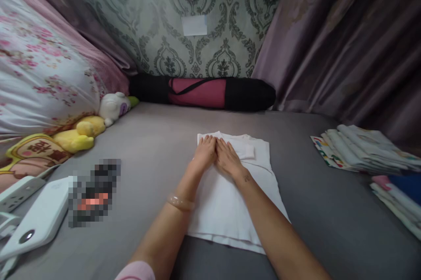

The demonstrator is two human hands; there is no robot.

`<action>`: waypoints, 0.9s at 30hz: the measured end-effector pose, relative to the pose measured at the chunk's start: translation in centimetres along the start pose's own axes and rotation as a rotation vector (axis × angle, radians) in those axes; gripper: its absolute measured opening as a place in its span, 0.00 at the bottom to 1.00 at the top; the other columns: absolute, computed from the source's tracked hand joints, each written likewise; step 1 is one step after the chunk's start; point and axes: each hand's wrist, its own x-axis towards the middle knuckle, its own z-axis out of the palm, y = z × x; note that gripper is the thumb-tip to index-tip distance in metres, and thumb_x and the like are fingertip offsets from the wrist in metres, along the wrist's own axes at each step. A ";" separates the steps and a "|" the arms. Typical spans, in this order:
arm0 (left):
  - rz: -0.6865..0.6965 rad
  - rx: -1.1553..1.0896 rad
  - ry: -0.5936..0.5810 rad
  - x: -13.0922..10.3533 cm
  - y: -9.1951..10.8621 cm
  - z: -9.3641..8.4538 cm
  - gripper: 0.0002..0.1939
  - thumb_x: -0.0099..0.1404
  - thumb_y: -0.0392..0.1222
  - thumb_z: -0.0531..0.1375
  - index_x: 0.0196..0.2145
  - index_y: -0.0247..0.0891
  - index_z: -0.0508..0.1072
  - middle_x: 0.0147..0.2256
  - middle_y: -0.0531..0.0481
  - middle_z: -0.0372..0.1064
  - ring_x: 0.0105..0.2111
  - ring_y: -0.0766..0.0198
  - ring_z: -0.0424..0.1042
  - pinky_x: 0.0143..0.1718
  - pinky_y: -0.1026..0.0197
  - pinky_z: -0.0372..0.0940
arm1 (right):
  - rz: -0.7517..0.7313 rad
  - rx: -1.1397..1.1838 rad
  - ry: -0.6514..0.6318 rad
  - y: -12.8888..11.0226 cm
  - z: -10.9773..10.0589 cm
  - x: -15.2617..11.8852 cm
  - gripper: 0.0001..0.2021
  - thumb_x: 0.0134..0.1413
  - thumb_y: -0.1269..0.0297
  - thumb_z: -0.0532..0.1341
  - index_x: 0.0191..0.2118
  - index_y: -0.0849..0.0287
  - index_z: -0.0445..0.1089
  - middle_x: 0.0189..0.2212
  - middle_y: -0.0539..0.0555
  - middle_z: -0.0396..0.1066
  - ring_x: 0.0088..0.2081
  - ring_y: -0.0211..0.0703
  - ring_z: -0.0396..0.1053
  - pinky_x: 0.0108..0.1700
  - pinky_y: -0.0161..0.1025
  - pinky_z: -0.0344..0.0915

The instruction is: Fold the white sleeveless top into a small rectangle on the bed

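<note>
White garment (226,210): flat on the grey sheet (141,139), mid-scene, a folded sleeve (246,152) lying across its far part, cuff toward 1 o'clock.
Hands: left hand (205,150) and right hand (228,157) lie palm-down at the garment's 11 o'clock, side by side and meeting — fingers straight, pinching nothing.
Good pressing: probably even weight through both palms, stroking outward without dragging the under-layer.
Near hem (223,240): at 6 o'clock, layers slightly offset — worth squaring up.
Room to move: sheet runs toward 9 o'clock as far as a blurred-out object (95,192), and toward 12 as far as the black-and-red roll bag (197,92).
Right-side limits: folded stack (365,148) between 2 and 3 o'clock, second stack (394,203) at 3.
</note>
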 end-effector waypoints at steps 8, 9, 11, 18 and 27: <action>-0.116 0.028 -0.009 -0.6 -1.7 1.3 0.30 0.72 0.48 0.40 0.65 0.27 0.52 0.66 0.36 0.46 0.66 0.51 0.44 0.64 0.48 0.44 | 0.117 -0.003 0.005 0.5 0.3 -0.5 0.29 0.66 0.61 0.39 0.67 0.71 0.46 0.68 0.58 0.41 0.68 0.45 0.37 0.67 0.46 0.35; -0.131 0.034 -0.004 -0.6 -1.7 1.3 0.31 0.72 0.52 0.39 0.65 0.28 0.52 0.66 0.37 0.46 0.67 0.51 0.43 0.64 0.47 0.44 | 0.151 -0.013 0.003 0.7 0.2 -0.6 0.29 0.66 0.60 0.39 0.67 0.71 0.46 0.68 0.59 0.40 0.68 0.46 0.37 0.67 0.47 0.35; -0.143 0.054 -0.004 -0.7 -1.5 1.3 0.33 0.72 0.55 0.38 0.65 0.29 0.51 0.66 0.38 0.45 0.67 0.51 0.42 0.65 0.46 0.43 | 0.215 -0.035 -0.006 1.1 0.0 -0.9 0.30 0.66 0.59 0.39 0.67 0.72 0.46 0.68 0.59 0.40 0.68 0.47 0.36 0.67 0.47 0.35; -0.215 0.039 -0.028 -0.7 -1.9 1.0 0.34 0.72 0.53 0.37 0.66 0.26 0.50 0.67 0.36 0.42 0.67 0.47 0.40 0.65 0.47 0.42 | 0.374 -0.106 -0.044 2.1 -0.5 -1.5 0.31 0.67 0.58 0.40 0.68 0.74 0.43 0.68 0.61 0.37 0.68 0.49 0.35 0.67 0.47 0.34; -0.217 -0.009 -0.070 -0.9 -3.2 0.7 0.32 0.71 0.54 0.38 0.67 0.35 0.47 0.68 0.39 0.38 0.67 0.48 0.38 0.65 0.44 0.39 | 0.575 -0.131 0.002 3.5 -0.4 -2.4 0.32 0.66 0.57 0.41 0.67 0.77 0.42 0.68 0.65 0.36 0.68 0.53 0.34 0.66 0.47 0.36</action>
